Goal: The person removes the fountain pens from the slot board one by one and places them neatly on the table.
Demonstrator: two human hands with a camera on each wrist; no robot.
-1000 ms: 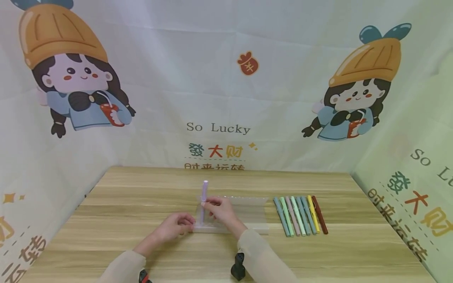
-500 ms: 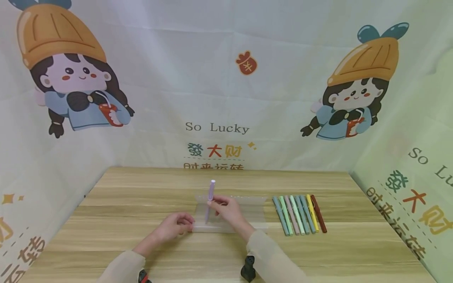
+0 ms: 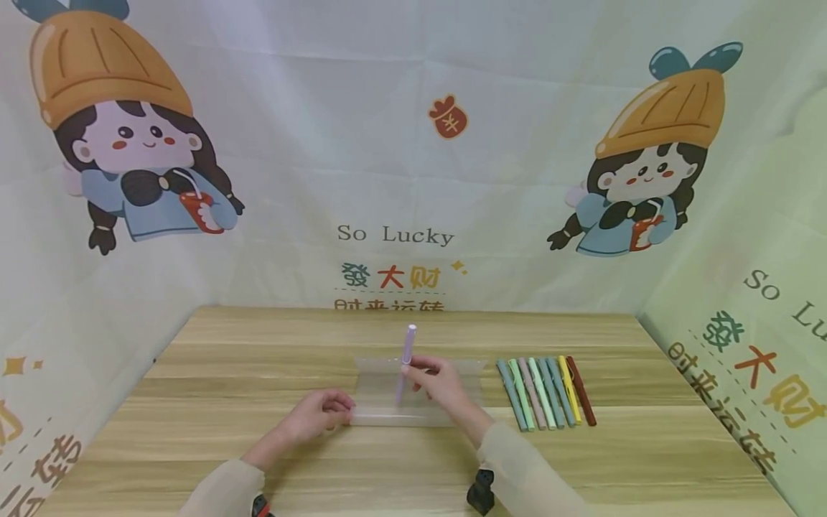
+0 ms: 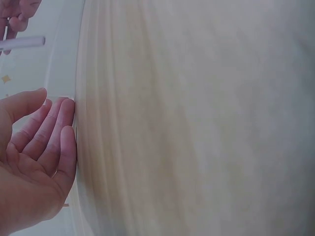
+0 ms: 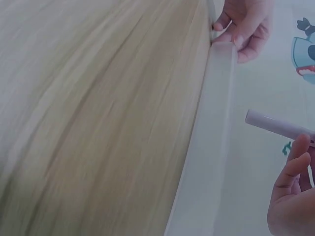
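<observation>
A lilac capped pen (image 3: 409, 346) stands nearly upright, its lower part seen over a clear plastic stand (image 3: 381, 418). My right hand (image 3: 442, 382) pinches the pen around its middle between thumb and fingers. The right wrist view shows the pen's free end (image 5: 268, 123) pointing towards the long front strip (image 5: 211, 113) of the stand. At the stand's left end, my left hand (image 3: 323, 412) holds the corner, with thumb and fingertips at its edge. In the left wrist view the fingers (image 4: 49, 132) are gently bent.
To the right lies a row of several capped pens (image 3: 545, 393) side by side, in blue-grey, mint, mauve, yellow and dark red. All rests on a wood-grain table (image 3: 258, 352). A printed cloth (image 3: 291, 143) hangs behind and at both sides.
My right hand has moved right along the stand with the lilac pen still in its grip, from near the left end to about the middle. My left hand has stayed at the left end.
</observation>
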